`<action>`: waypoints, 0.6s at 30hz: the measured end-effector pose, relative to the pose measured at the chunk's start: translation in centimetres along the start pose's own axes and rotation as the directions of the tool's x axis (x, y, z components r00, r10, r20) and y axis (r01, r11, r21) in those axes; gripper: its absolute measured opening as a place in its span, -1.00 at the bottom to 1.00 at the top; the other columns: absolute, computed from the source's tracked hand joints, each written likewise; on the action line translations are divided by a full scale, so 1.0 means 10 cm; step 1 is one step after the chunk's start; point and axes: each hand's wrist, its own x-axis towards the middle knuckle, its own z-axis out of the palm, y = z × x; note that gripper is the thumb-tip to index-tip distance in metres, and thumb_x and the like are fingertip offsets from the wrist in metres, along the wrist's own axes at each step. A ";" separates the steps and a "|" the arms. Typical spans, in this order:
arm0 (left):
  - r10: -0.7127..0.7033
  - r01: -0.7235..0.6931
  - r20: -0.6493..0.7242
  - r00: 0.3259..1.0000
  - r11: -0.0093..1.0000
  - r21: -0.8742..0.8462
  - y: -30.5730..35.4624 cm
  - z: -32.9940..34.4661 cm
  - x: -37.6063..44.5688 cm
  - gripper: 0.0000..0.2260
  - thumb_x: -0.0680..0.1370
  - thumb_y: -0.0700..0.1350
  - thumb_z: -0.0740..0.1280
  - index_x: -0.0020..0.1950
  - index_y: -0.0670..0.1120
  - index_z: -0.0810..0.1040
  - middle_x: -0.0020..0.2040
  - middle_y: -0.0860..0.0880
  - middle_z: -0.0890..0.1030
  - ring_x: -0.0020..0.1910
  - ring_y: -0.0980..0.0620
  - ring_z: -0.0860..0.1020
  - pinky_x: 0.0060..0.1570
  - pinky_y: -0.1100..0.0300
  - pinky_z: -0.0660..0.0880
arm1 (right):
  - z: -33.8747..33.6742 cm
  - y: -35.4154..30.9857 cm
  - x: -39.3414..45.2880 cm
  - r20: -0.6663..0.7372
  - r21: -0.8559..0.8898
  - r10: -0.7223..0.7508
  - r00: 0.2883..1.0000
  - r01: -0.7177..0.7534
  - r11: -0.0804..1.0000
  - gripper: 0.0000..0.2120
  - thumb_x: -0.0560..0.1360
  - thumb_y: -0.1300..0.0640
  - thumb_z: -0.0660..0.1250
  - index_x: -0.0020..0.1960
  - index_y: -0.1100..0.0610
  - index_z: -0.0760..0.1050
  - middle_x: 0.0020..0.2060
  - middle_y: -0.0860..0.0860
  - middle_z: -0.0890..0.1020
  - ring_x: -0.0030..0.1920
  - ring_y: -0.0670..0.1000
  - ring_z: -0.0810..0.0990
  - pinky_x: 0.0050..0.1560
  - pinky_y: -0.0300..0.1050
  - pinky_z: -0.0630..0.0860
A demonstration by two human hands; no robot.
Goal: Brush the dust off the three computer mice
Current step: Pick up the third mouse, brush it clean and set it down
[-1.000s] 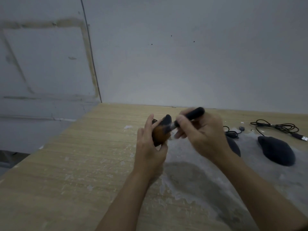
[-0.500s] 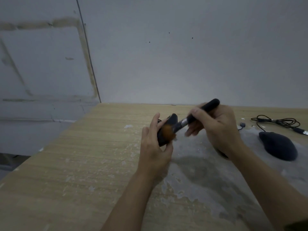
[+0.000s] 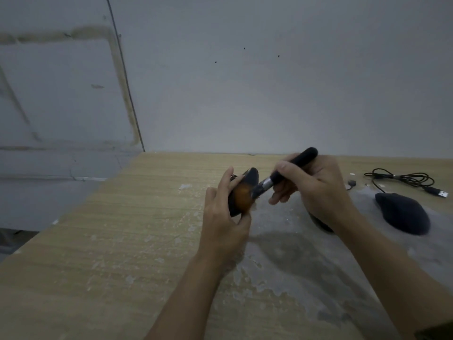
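Fingers (image 3: 229, 182) of the left hand (image 3: 224, 222) wrap around a black mouse (image 3: 241, 192), holding it tilted up above the wooden table (image 3: 110, 241). Right hand (image 3: 316, 190) fingers pinch a black-handled brush (image 3: 286, 174), its orange bristles pressed against the held mouse. A second mouse (image 3: 321, 224) lies just behind the right wrist — mostly hidden by it. Farther right, a third mouse (image 3: 403, 213) sits on a dusty grey patch (image 3: 294, 253), its coiled cable (image 3: 404, 179) and USB plug near the far wall (image 3: 245, 82).
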 end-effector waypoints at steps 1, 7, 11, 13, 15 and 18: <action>-0.019 0.019 -0.008 1.000 1.000 -0.017 0.01 0.00 -0.01 -0.33 0.39 -0.25 0.41 0.44 -0.05 0.22 0.13 -0.12 0.48 0.07 0.48 0.31 0.03 0.61 0.25 | 0.00 0.00 0.02 -0.063 -0.028 -0.007 0.998 0.005 1.000 -0.79 0.51 0.27 0.25 -0.28 0.25 0.54 -0.44 0.19 0.60 -0.50 0.14 0.63 -0.52 -0.16 0.55; -0.452 0.400 0.011 0.892 0.779 -0.483 0.19 -0.10 0.11 -0.49 0.46 -0.24 0.37 0.37 0.00 0.33 0.11 0.02 0.53 0.00 0.24 0.54 -0.08 0.45 0.51 | -0.04 0.13 0.02 -0.189 -0.101 0.041 0.981 -0.061 0.993 -0.91 0.52 0.19 0.26 -0.13 0.14 0.53 -0.31 0.08 0.63 -0.39 0.05 0.67 -0.37 -0.13 0.62; -0.718 0.489 0.301 0.628 0.063 -0.870 0.22 -0.13 0.20 -0.77 0.53 -0.21 0.24 0.18 -0.15 0.49 0.06 -0.15 0.57 -0.01 -0.05 0.55 0.01 0.04 0.53 | -0.01 0.14 0.03 -0.166 -0.015 0.105 0.981 -0.109 0.994 -0.90 0.53 0.20 0.25 -0.13 0.14 0.53 -0.31 0.09 0.63 -0.38 0.10 0.68 -0.37 -0.11 0.61; -0.700 0.475 0.422 0.575 -0.134 -0.870 0.22 -0.17 0.22 -0.83 0.58 -0.14 0.14 0.02 -0.15 0.50 0.00 -0.16 0.57 -0.02 -0.10 0.53 -0.01 0.00 0.49 | 0.00 0.15 0.03 -0.148 -0.004 0.120 0.982 -0.122 0.993 -0.90 0.53 0.18 0.25 -0.09 0.17 0.53 -0.28 0.12 0.64 -0.36 0.10 0.68 -0.35 -0.13 0.61; -0.656 0.500 0.491 0.574 -0.194 -0.844 0.21 -0.21 0.23 -0.78 0.59 -0.12 0.08 -0.01 -0.17 0.49 -0.01 -0.17 0.57 -0.03 -0.10 0.53 -0.06 0.01 0.50 | 0.02 0.15 0.02 -0.132 -0.006 0.122 0.984 -0.124 0.992 -0.90 0.53 0.17 0.25 -0.08 0.15 0.53 -0.25 0.12 0.64 -0.33 0.10 0.69 -0.32 -0.13 0.61; -0.608 0.568 0.540 0.582 -0.171 -0.805 0.19 -0.22 0.22 -0.77 0.60 -0.17 0.08 0.00 -0.22 0.50 -0.03 -0.19 0.58 -0.05 -0.08 0.54 -0.08 0.08 0.54 | 0.03 0.13 0.01 -0.133 0.006 0.118 0.984 -0.119 0.993 -0.92 0.52 0.17 0.26 -0.08 0.12 0.53 -0.24 0.09 0.64 -0.31 0.08 0.69 -0.29 -0.15 0.62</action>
